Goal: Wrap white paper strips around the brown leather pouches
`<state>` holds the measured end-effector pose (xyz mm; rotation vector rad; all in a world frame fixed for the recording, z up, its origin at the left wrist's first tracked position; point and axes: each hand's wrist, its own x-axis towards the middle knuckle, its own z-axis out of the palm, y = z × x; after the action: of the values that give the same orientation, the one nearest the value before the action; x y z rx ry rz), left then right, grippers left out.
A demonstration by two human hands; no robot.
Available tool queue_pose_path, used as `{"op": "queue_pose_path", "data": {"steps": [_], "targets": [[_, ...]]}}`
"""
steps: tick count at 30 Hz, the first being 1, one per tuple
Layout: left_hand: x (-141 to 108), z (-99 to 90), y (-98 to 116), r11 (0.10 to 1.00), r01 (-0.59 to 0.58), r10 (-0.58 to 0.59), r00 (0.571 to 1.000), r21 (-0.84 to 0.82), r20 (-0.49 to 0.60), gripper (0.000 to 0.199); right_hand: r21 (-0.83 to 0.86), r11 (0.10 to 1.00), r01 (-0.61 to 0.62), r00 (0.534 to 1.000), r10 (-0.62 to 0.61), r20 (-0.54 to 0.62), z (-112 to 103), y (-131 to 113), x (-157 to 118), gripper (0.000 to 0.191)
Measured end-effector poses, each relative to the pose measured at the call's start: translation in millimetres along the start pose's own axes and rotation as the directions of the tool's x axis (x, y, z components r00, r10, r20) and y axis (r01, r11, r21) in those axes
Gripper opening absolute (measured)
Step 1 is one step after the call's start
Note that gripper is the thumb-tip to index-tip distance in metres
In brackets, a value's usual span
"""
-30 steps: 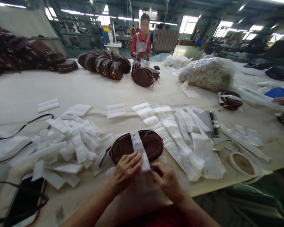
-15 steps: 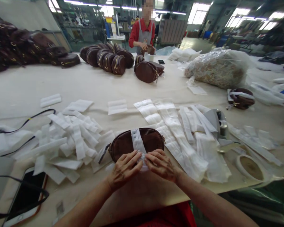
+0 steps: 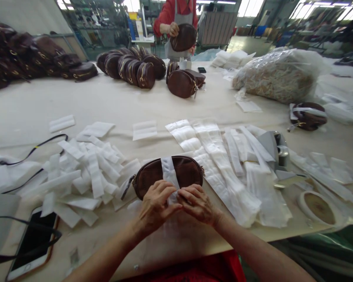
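Observation:
A dark brown oval zippered bag (image 3: 149, 178) lies on the table in front of me. Around its middle runs a white wrapping strip (image 3: 168, 169), whose near end hangs down toward me. My left hand (image 3: 157, 201) is closed on that strip at the bag's near edge, thumb pointing right. From the other side my right hand (image 3: 198, 203) pinches the same strip, its fingertips almost meeting the left ones. The fingers hide part of the strip and the bag's lower front.
Loose white strips (image 3: 98, 172) are heaped left, longer white sheets (image 3: 220, 164) right. A tape dispenser (image 3: 278, 152) and a tape roll (image 3: 317, 207) lie right; a phone (image 3: 32, 243) lies near left. Several brown bags (image 3: 145, 74) stand farther back. Opposite, a co-worker (image 3: 176, 17) holds one.
Both hands still work at the strip; my left hand has turned, its thumb now lower, and the strip's near end shows beneath. The co-worker has lifted a brown bag.

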<state>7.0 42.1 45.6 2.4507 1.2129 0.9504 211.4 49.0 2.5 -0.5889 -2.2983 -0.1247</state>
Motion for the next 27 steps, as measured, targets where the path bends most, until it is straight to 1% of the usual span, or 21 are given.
{"op": "queue_pose_path", "data": {"steps": [2, 4, 6, 10, 14, 16, 18, 20, 22, 24, 26, 27], "targets": [[1.2, 6.1, -0.8, 0.994, -0.047, 0.047, 0.999, 0.102, -0.004, 0.019, 0.007, 1.0, -0.014, 1.0, 0.014, -0.005, 0.6, -0.8, -0.9, 0.011], [-0.3, 10.3, -2.2, 0.981, -0.096, 0.099, 0.995, 0.166, -0.006, 0.018, 0.003, 1.0, -0.025, 1.0, 0.025, 0.001, 0.6, -2.1, -1.5, 0.013], [-2.5, 12.1, -2.0, 0.97, -0.126, 0.13, 0.992, 0.208, -0.005, 0.019, 0.001, 0.999, -0.04, 0.999, 0.04, -0.001, 0.3, -3.4, -1.3, 0.014], [-4.5, 13.4, 1.2, 0.953, -0.147, 0.154, 0.988, 0.265, -0.006, 0.021, -0.001, 0.998, -0.059, 0.998, 0.059, -0.029, 0.7, -4.1, 2.3, 0.016], [-5.0, 15.2, -1.3, 0.92, -0.219, 0.227, 0.974, 0.325, 0.014, 0.015, -0.002, 0.997, -0.081, 0.996, 0.081, -0.022, -1.0, -8.3, 3.9, 0.022], [-5.6, 15.4, -4.5, 0.907, -0.259, 0.264, 0.964, 0.332, 0.03, 0.014, 0.001, 0.991, -0.13, 0.991, 0.13, -0.016, -5.0, -18.0, -0.4, 0.03], [-6.4, 15.3, -7.5, 0.901, -0.279, 0.284, 0.958, 0.333, 0.033, 0.012, 0.035, 0.977, -0.21, 0.978, 0.21, -0.001, -10.0, -33.6, -7.9, 0.035], [-7.3, 15.3, -9.4, 0.896, -0.291, 0.299, 0.954, 0.336, 0.029, 0.011, 0.093, 0.954, -0.286, 0.958, 0.282, 0.053, -12.3, -51.8, -15.4, 0.036], [-8.2, 15.9, -10.4, 0.893, -0.297, 0.308, 0.951, 0.339, 0.023, 0.011, 0.136, 0.935, -0.327, 0.94, 0.307, 0.145, -8.4, -66.8, -19.2, 0.037], [-9.2, 16.9, -11.0, 0.889, -0.301, 0.315, 0.949, 0.345, 0.016, 0.012, 0.129, 0.93, -0.345, 0.928, 0.318, 0.193, 2.0, -74.2, -17.9, 0.03], [-10.1, 17.6, -11.5, 0.884, -0.306, 0.324, 0.946, 0.354, 0.009, 0.013, 0.127, 0.937, -0.327, 0.937, 0.303, 0.174, 14.0, -73.1, -13.9, 0.022], [-10.3, 17.6, -11.9, 0.88, -0.311, 0.331, 0.944, 0.359, 0.006, 0.013, 0.14, 0.939, -0.313, 0.944, 0.292, 0.153, 18.4, -70.3, -12.1, 0.024]]}}
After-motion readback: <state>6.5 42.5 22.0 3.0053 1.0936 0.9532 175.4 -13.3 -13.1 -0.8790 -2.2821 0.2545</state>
